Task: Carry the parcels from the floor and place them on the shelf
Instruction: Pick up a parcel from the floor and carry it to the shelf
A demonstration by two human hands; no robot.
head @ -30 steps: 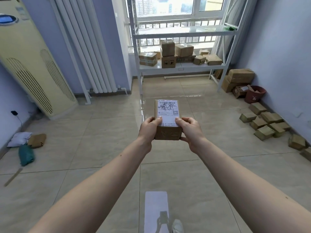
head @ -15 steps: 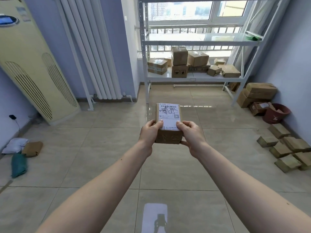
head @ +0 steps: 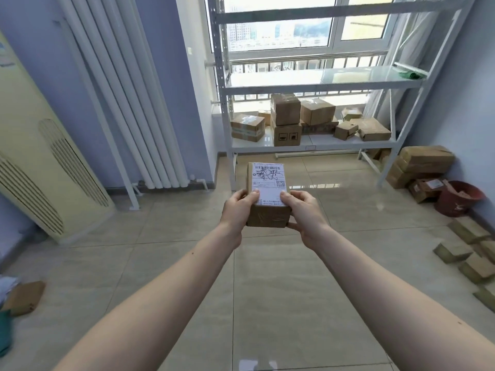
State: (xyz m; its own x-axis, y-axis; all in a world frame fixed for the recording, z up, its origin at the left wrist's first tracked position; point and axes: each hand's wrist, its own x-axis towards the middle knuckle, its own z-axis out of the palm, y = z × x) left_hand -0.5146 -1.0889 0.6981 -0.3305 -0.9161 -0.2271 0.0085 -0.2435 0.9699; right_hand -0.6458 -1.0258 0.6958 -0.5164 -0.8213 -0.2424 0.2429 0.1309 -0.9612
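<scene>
I hold a small brown cardboard parcel (head: pixel 267 195) with a white shipping label on top, out in front of me at chest height. My left hand (head: pixel 237 210) grips its left side and my right hand (head: pixel 302 211) grips its right side, thumbs on the label. Straight ahead stands a white metal shelf (head: pixel 316 83) by the window. Its lower level carries several brown parcels (head: pixel 285 117); the level above is nearly bare. More parcels (head: pixel 423 163) lie on the floor at the right wall.
A white radiator (head: pixel 126 92) and a cream standing air conditioner (head: pixel 40 162) fill the left wall. A red bucket (head: pixel 458 198) and several small flat boxes (head: pixel 467 253) line the right side. Bags (head: pixel 21 297) lie at the lower left. Tiled floor stretches between me and the shelf.
The shelf has grown larger and nearer as I walk toward it with the parcel. Both hands keep the same hold on it.
</scene>
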